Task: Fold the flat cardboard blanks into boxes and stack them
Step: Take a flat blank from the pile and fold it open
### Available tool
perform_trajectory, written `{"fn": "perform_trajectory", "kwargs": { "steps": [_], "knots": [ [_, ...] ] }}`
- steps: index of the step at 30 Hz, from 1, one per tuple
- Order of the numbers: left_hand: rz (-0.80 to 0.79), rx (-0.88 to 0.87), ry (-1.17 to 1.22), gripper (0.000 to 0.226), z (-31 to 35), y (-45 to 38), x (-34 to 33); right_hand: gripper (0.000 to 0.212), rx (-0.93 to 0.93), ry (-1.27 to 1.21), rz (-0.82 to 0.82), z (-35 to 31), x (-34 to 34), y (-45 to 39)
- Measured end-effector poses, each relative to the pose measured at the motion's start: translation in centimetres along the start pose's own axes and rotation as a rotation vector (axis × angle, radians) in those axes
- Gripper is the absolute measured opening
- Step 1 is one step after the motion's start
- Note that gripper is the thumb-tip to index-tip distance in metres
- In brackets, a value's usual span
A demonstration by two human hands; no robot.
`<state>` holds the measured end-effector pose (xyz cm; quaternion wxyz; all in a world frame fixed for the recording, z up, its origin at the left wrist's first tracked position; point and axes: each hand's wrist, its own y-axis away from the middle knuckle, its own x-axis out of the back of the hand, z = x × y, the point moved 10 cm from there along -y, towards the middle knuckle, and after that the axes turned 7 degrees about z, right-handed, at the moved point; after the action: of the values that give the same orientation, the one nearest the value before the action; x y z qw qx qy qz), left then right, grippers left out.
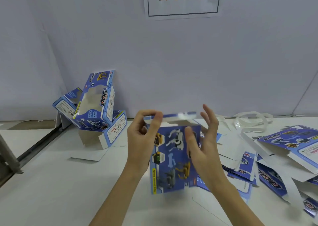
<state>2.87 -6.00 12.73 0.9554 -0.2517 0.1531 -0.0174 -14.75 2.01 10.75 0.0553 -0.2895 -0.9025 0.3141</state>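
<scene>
A blue printed cardboard box (172,158) stands upright between my hands at the centre of the white table, its top flap (179,115) raised and blurred. My left hand (142,139) grips the box's left side, thumb and forefinger pinching the flap's left end. My right hand (203,139) is against the box's right side, thumb pressed on the printed front, fingers straight and spread upward beside the flap. A pile of folded boxes (96,108) leans against the wall at the back left. Flat blanks (275,158) lie scattered to the right.
A white table (60,182) carries everything; a dark gap (34,148) runs along its left side. The grey wall (172,62) behind bears a paper sign (182,0). Clear plastic strapping (251,120) lies at the back right. A loose white card piece (87,155) lies near the pile.
</scene>
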Motion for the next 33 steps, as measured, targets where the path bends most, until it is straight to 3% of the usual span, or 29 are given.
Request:
{"fn": "perform_trajectory", "kwargs": {
  "steps": [2,4,7,9,11,13,14,17,19,21,23,29,33],
  "knots": [
    [0.143,-0.097,-0.031,0.048,1.1,-0.4,1.5,0.072,0.112,0.159,0.027,-0.8,-0.1,0.6],
    [0.232,-0.178,-0.086,0.045,2.0,-0.6,2.7,0.080,0.167,0.284,-0.079,-0.6,-1.7,1.8],
    [0.158,-0.128,-0.101,0.056,1.8,-0.2,2.0,0.118,0.021,0.322,-0.332,2.0,-5.1,3.8],
    [0.057,-0.086,-0.072,0.061,1.6,-0.1,1.0,0.127,-0.110,0.220,-0.396,3.0,-6.0,4.2],
    [-0.041,-0.093,-0.093,0.050,2.0,-0.6,0.3,0.121,-0.272,0.038,-0.332,3.8,-4.9,3.5],
    [-0.144,-0.006,-0.054,0.036,1.3,-1.2,-0.2,0.103,-0.399,-0.104,-0.248,4.7,-3.2,2.2],
    [-0.200,0.046,-0.103,0.040,0.3,-1.5,-0.3,0.091,-0.444,-0.186,-0.224,5.0,-2.6,1.8],
    [-0.369,0.264,-0.384,0.088,-3.7,-0.7,-0.4,0.069,-0.557,-0.441,-0.175,5.4,-1.6,1.3],
    [-0.458,0.468,-0.282,0.091,-6.3,0.7,-0.7,0.059,-0.583,-0.476,-0.134,5.7,-1.5,1.2],
    [-0.430,0.527,-0.176,0.077,-7.6,0.9,-0.6,0.053,-0.549,-0.412,-0.072,6.0,-1.1,0.9],
    [-0.335,0.443,-0.166,0.066,-7.7,0.0,-0.1,0.051,-0.465,-0.297,-0.046,5.9,-0.6,0.3],
    [-0.190,0.243,-0.210,0.058,-7.2,-1.3,0.9,0.089,-0.422,-0.071,-0.098,6.8,-0.9,0.0],
    [-0.140,0.371,-0.163,0.076,-8.3,-1.2,1.8,0.064,-0.559,-0.303,0.038,9.0,0.5,0.0]
  ]
}}
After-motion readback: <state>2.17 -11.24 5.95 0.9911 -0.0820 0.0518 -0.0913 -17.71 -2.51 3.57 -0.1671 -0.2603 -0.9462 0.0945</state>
